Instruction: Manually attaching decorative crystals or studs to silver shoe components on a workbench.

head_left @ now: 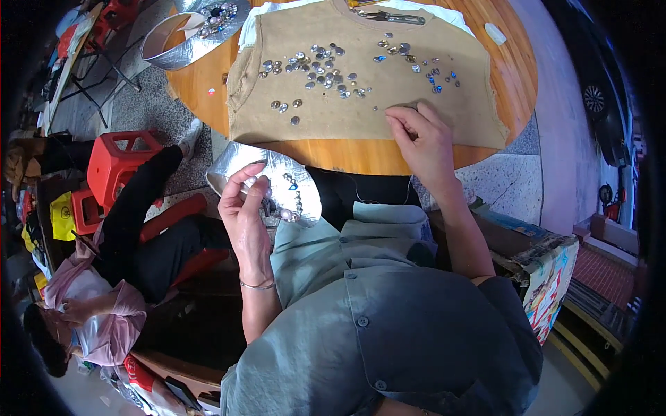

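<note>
My left hand (244,211) is over a silver foil-like piece (232,161) near the table's front edge, thumb and forefinger drawn together. Whatever they pinch is too small to make out. Pearls and dark beads (298,201) with a blue stone run in a curve on this piece. Low over the tan cloth (333,126), my right hand (424,139) has its thumb and forefinger closed, and I cannot see what is between them. Just left of those fingertips lies a tiny bead (375,108). Several silvery round stones (319,68) and blue stones (436,88) are scattered on the cloth.
The round wooden table (524,76) holds a second silver piece (170,55) with beadwork, tweezers (392,18) and a pale oval object (494,33). Red stools (114,166) and a seated person (104,312) are at left. A patterned box (551,284) stands at right.
</note>
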Demonstrator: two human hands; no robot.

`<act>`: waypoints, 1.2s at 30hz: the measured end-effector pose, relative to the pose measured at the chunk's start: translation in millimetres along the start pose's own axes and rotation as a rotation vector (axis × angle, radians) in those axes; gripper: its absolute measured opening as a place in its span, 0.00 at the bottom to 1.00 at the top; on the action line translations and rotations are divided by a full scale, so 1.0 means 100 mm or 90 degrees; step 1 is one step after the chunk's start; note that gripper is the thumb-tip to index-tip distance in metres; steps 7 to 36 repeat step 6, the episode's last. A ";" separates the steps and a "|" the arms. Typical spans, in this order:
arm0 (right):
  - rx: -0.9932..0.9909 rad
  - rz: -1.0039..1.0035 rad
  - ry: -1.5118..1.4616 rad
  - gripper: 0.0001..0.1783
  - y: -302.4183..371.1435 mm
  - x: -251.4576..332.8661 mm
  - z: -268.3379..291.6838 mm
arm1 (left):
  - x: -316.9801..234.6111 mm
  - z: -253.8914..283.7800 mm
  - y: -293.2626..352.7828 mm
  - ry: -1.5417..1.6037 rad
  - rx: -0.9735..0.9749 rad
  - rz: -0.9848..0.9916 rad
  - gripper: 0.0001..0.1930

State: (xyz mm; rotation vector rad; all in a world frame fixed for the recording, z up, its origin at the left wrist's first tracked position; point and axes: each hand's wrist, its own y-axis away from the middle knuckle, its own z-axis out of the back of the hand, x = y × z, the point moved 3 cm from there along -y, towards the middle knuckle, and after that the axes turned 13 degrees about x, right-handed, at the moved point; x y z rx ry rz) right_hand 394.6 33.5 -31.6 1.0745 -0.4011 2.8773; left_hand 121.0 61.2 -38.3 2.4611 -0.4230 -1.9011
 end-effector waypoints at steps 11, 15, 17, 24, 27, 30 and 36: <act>0.024 -0.002 0.003 0.06 -0.01 -0.02 -0.01 | 0.06 0.04 0.00 0.000 0.010 0.003 0.11; 0.024 -0.002 0.003 0.06 -0.01 -0.02 -0.01 | 0.06 0.04 0.00 0.000 0.010 0.003 0.11; 0.024 -0.002 0.003 0.06 -0.01 -0.02 -0.01 | 0.06 0.04 0.00 0.000 0.010 0.003 0.11; 0.024 -0.002 0.003 0.06 -0.01 -0.02 -0.01 | 0.06 0.04 0.00 0.000 0.010 0.003 0.11; 0.024 -0.002 0.003 0.06 -0.01 -0.02 -0.01 | 0.06 0.04 0.00 0.000 0.010 0.003 0.11; 0.024 -0.002 0.003 0.06 -0.01 -0.02 -0.01 | 0.06 0.04 0.00 0.000 0.010 0.003 0.11; 0.024 -0.002 0.003 0.06 -0.01 -0.02 -0.01 | 0.06 0.04 0.00 0.000 0.010 0.003 0.11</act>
